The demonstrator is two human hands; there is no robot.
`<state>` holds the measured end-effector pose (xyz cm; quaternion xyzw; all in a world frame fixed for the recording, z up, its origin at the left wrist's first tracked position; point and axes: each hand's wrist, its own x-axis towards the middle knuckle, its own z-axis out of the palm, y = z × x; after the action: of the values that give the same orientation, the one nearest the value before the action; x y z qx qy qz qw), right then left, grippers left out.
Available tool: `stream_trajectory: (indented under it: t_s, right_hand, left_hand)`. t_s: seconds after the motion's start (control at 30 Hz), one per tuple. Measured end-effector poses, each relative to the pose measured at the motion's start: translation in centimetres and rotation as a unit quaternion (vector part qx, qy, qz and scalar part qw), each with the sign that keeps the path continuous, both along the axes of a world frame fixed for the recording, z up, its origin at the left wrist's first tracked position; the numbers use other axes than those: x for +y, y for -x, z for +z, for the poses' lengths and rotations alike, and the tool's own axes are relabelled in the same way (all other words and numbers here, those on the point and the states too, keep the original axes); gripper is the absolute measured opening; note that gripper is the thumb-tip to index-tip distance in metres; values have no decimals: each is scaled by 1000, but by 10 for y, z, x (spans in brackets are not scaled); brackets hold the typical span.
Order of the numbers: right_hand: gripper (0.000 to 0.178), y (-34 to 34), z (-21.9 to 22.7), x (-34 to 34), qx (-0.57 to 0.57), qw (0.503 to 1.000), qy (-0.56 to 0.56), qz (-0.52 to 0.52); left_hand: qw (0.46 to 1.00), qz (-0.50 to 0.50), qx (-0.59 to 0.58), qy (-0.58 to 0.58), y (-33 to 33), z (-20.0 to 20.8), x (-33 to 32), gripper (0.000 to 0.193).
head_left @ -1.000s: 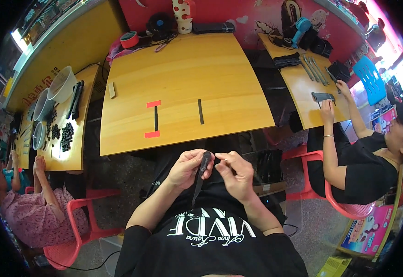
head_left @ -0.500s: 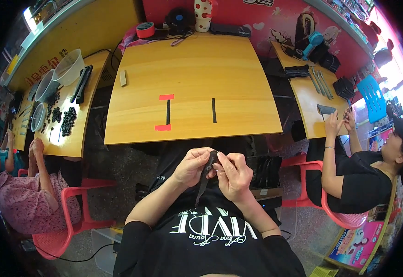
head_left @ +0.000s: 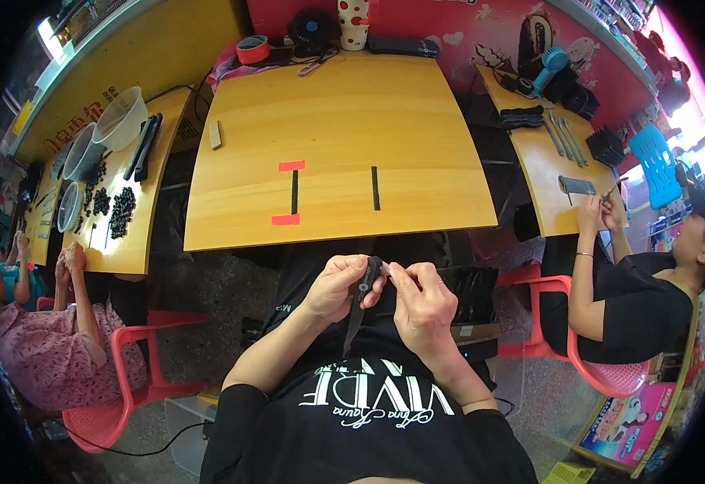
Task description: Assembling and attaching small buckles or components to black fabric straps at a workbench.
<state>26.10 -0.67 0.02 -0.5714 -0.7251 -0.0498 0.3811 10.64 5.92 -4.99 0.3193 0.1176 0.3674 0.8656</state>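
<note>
Above my lap, just off the near table edge, my left hand (head_left: pixel 338 288) is closed around the upper part of a black strap (head_left: pixel 354 327). The strap's folded or thick top shows at the fingers, with a small round mark on it, and its narrow tail hangs toward my shirt. Right beside it, my right hand (head_left: pixel 425 309) is closed in a pinch near the strap's top. Something small and pale shows at those fingertips; I cannot make out what it is. On the table (head_left: pixel 328 105) ahead lie a black strip (head_left: pixel 294 192) between two red tape pieces (head_left: pixel 291 166) and another black strip (head_left: pixel 375 189).
A small pale block (head_left: pixel 215 135) lies at the table's left. Red tape roll (head_left: pixel 252 50), black fan (head_left: pixel 312 31) and spotted cup (head_left: pixel 353 24) stand at the back. People sit at side tables left and right, on pink chairs (head_left: pixel 131 363); clear tubs (head_left: pixel 121 119) stand left.
My right hand has drawn slightly right and down, away from the strap's top. My left hand still grips the strap. The view has shifted a little.
</note>
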Motion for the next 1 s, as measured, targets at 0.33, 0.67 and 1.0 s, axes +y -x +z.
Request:
stream_trajectory:
  t_s: [0.33,0.67,1.0]
  right_hand:
    - [47,-1,0,1,-62,998,-5,-1]
    - [34,-11,11,11,-145,987,-46,58]
    - [13,-35,12,30,-27,982,51,178]
  left_hand:
    - [1000,4,15,-1,-2,2,0,39]
    - [998,10,49,-39,0,2,-1,35]
    - [988,45,141,-44,-3,12,-3,27]
